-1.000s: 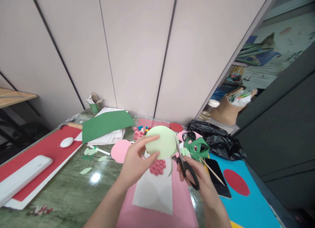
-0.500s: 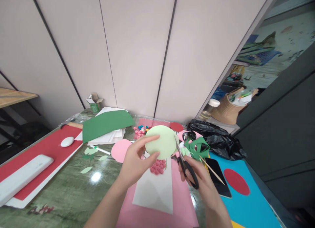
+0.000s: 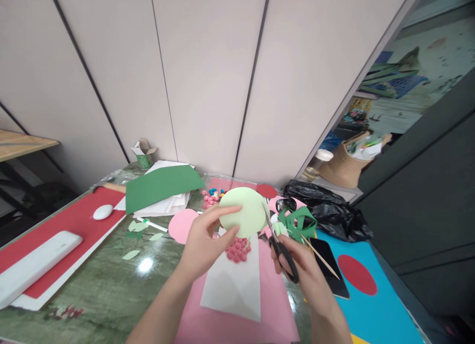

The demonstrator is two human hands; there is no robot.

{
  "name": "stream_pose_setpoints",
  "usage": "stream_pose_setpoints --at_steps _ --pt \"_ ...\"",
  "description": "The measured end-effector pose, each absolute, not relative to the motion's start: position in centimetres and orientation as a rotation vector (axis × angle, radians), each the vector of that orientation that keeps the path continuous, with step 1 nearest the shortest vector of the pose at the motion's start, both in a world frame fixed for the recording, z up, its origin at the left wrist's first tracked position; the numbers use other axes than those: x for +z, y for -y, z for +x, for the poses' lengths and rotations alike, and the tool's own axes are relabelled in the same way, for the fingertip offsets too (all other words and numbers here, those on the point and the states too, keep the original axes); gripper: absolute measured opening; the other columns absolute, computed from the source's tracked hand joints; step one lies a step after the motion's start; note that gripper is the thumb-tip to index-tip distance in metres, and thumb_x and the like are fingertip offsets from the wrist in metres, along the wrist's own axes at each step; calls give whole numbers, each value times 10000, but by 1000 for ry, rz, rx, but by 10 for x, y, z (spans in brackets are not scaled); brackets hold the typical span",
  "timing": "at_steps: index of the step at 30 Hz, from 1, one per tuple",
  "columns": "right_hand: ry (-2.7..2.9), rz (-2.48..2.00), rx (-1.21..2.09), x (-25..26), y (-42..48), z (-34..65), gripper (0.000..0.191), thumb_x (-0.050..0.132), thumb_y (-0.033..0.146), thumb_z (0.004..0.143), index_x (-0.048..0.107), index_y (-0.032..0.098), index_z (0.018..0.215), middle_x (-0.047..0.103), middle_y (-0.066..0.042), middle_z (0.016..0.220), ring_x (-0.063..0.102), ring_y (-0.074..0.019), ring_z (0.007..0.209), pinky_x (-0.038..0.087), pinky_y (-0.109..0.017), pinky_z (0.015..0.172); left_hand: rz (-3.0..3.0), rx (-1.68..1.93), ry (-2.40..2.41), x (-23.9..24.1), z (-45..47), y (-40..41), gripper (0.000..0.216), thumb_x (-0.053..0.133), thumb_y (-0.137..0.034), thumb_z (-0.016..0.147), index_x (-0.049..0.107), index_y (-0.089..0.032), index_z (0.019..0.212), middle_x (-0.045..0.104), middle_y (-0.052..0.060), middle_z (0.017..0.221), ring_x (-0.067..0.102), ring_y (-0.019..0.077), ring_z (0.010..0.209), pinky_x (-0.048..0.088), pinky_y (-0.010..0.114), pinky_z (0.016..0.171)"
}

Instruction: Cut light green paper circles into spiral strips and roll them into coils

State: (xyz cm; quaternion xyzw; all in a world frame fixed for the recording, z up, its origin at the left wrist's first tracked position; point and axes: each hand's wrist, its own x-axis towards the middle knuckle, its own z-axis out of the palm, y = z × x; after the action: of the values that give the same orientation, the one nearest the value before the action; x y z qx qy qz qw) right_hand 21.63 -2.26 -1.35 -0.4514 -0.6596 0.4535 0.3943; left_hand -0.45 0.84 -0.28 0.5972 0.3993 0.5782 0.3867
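Note:
A pale green paper circle (image 3: pixel 247 213) is pinched between the thumb and fingers of my left hand (image 3: pixel 206 240), raised above the table. My right hand (image 3: pixel 297 262) grips black-handled scissors (image 3: pixel 284 257), whose blades lie along the circle's right edge, where a thin strip of the paper stands apart. Beneath the circle, a cluster of pink rolled paper flowers (image 3: pixel 238 250) rests on a white sheet (image 3: pixel 233 292). That sheet lies on pink paper (image 3: pixel 276 304). Left of my left hand is a pink paper circle (image 3: pixel 181 226).
Green paper scraps (image 3: pixel 299 222), a phone (image 3: pixel 328 270) with a wooden stick across it, and blue paper (image 3: pixel 386 304) lie right. A black plastic bag (image 3: pixel 330 213) sits behind them. Left are green paper (image 3: pixel 161 185), cut leaves (image 3: pixel 131 255), a white mouse (image 3: pixel 103 212) and red paper (image 3: pixel 40 240).
Almost nothing differs. The view has shifted very slightly, and both hands keep their hold on the paper circle and the scissors.

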Motion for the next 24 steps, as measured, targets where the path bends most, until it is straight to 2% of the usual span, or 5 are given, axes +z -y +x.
stream_pose_setpoints --at_steps 8,16,24 --pt "1691 -1165 1146 -13 23 217 274 454 360 941 548 183 755 465 31 626 408 -117 586 267 -255 548 1558 1511 -994 -2 -6 -9 258 636 -109 786 737 -273 956 681 34 964 597 148 847 466 232 692" --pt "1707 -1167 1139 -9 24 216 287 457 357 936 514 189 711 459 33 609 398 -122 580 261 -260 545 1530 1550 -970 -2 -7 -9 225 640 -127 799 755 -282 915 711 24 936 620 141 853 477 219 705" --pt "1733 -1167 1112 -8 24 213 315 456 344 929 464 193 653 471 33 597 418 -124 576 270 -256 547 1456 1571 -1015 2 -5 -7 264 663 -144 769 747 -256 994 698 49 965 623 150 816 511 227 678"
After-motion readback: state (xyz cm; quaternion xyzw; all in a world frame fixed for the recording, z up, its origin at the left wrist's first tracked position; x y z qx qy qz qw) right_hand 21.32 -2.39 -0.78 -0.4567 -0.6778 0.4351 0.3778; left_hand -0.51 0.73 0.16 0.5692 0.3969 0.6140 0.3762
